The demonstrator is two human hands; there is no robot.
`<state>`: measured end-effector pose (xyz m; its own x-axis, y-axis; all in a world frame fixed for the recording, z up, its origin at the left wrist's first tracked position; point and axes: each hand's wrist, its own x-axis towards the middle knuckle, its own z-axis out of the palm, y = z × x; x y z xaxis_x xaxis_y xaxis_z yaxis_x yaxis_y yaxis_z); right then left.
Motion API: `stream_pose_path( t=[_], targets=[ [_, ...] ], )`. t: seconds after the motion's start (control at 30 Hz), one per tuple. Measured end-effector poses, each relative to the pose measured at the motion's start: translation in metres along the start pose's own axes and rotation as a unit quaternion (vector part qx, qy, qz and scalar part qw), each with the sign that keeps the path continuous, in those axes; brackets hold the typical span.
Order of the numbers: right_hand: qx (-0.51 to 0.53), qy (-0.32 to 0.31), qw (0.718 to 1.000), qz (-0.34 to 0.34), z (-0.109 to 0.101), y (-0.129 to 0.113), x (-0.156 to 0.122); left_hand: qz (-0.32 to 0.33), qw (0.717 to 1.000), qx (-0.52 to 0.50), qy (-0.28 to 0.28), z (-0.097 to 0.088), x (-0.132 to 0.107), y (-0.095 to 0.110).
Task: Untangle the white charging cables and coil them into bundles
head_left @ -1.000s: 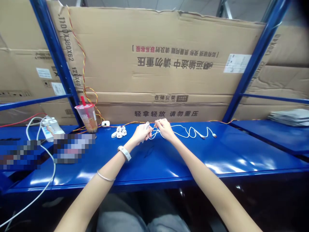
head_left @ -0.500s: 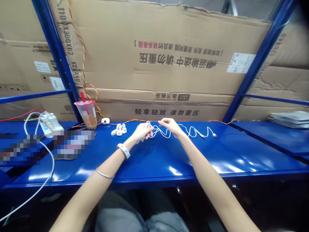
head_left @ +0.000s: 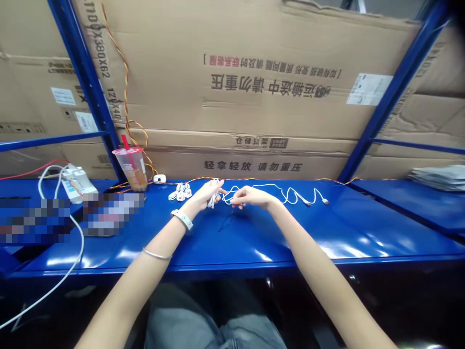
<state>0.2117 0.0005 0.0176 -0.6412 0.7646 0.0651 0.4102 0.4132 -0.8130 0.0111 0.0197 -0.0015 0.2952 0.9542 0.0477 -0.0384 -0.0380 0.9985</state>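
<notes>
My left hand (head_left: 205, 195) grips a gathered bunch of thin white cable (head_left: 214, 198) above the blue bench. My right hand (head_left: 251, 197) pinches the same cable a short way to the right, with a small loop (head_left: 232, 190) hanging between the hands. From there the cable (head_left: 286, 192) runs right in waves to white connector ends (head_left: 325, 200) lying on the bench. To the left of my left hand lies a small cluster of white earbud-like pieces (head_left: 179, 192). A white band and a thin bangle sit on my left wrist and forearm.
The blue metal bench (head_left: 327, 232) holds a plastic drink cup (head_left: 130, 167), a small white device (head_left: 159, 178) and a white power strip (head_left: 77, 184) with cords. A twisted yellow-red wire (head_left: 127, 102) climbs the cardboard. Two blurred patches cover the left. Grey packets (head_left: 436, 177) lie right.
My right hand has turned and moved left, closer to my left hand, and the cable loop between them has shrunk. The whole view has shifted slightly.
</notes>
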Motion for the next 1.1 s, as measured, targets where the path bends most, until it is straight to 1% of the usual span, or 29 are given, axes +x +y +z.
stream_pose_path(
  t=[0.07, 0.1, 0.17, 0.23, 0.3, 0.33, 0.4, 0.47, 0.53, 0.6, 0.67, 0.8, 0.87, 0.93, 0.97, 1.03, 1.1],
  targets=[
    [-0.022, -0.050, 0.999, 0.006, 0.008, -0.002, 0.003, -0.030, 0.999, -0.046, 0.003, -0.002, 0.002, 0.000],
    [-0.035, -0.062, 0.997, 0.011, 0.011, -0.002, 0.004, -0.043, 0.997, -0.067, 0.006, -0.003, 0.003, 0.000],
    [-0.062, -0.065, 0.996, 0.018, 0.014, -0.001, 0.005, -0.065, 0.992, -0.106, 0.013, -0.004, 0.004, 0.000],
    [-0.087, -0.053, 0.995, 0.019, 0.013, 0.001, 0.006, -0.083, 0.987, -0.138, 0.020, -0.006, 0.007, -0.001],
    [-0.109, -0.025, 0.993, 0.024, 0.012, 0.003, 0.007, -0.102, 0.983, -0.154, 0.013, -0.008, 0.011, -0.002],
    [-0.117, 0.001, 0.993, 0.025, 0.011, 0.004, 0.007, -0.113, 0.981, -0.157, 0.006, -0.009, 0.013, -0.003],
    [-0.125, 0.074, 0.989, 0.014, 0.012, 0.004, 0.010, -0.126, 0.979, -0.161, -0.009, -0.009, 0.015, -0.005],
    [-0.117, 0.155, 0.981, -0.027, 0.015, 0.002, 0.013, -0.124, 0.977, -0.173, -0.019, -0.008, 0.015, -0.005],
    [-0.107, 0.206, 0.970, -0.078, 0.022, 0.000, 0.017, -0.113, 0.975, -0.187, -0.032, -0.004, 0.013, -0.004],
    [-0.107, 0.220, 0.963, -0.115, 0.031, -0.004, 0.019, -0.103, 0.974, -0.193, -0.054, 0.002, 0.008, -0.002],
    [-0.130, 0.222, 0.959, -0.118, 0.039, -0.006, 0.020, -0.096, 0.975, -0.191, -0.066, 0.008, 0.004, 0.000],
    [-0.227, 0.250, 0.940, -0.046, 0.049, -0.004, 0.021, -0.111, 0.977, -0.177, -0.046, 0.020, -0.001, 0.001],
    [-0.243, 0.251, 0.937, -0.018, 0.049, -0.001, 0.022, -0.113, 0.977, -0.175, -0.041, 0.023, -0.001, 0.000],
    [-0.217, 0.247, 0.944, -0.005, 0.046, 0.001, 0.024, -0.109, 0.977, -0.177, -0.034, 0.024, -0.001, -0.001],
    [-0.183, 0.248, 0.951, -0.001, 0.044, 0.002, 0.024, -0.106, 0.978, -0.179, -0.025, 0.023, 0.000, -0.002],
    [-0.081, 0.255, 0.963, 0.004, 0.038, 0.001, 0.024, -0.098, 0.978, -0.182, -0.003, 0.020, 0.001, -0.003],
    [0.037, 0.266, 0.963, 0.003, 0.031, -0.002, 0.021, -0.093, 0.979, -0.182, 0.015, 0.015, 0.004, -0.004]
  ],
)
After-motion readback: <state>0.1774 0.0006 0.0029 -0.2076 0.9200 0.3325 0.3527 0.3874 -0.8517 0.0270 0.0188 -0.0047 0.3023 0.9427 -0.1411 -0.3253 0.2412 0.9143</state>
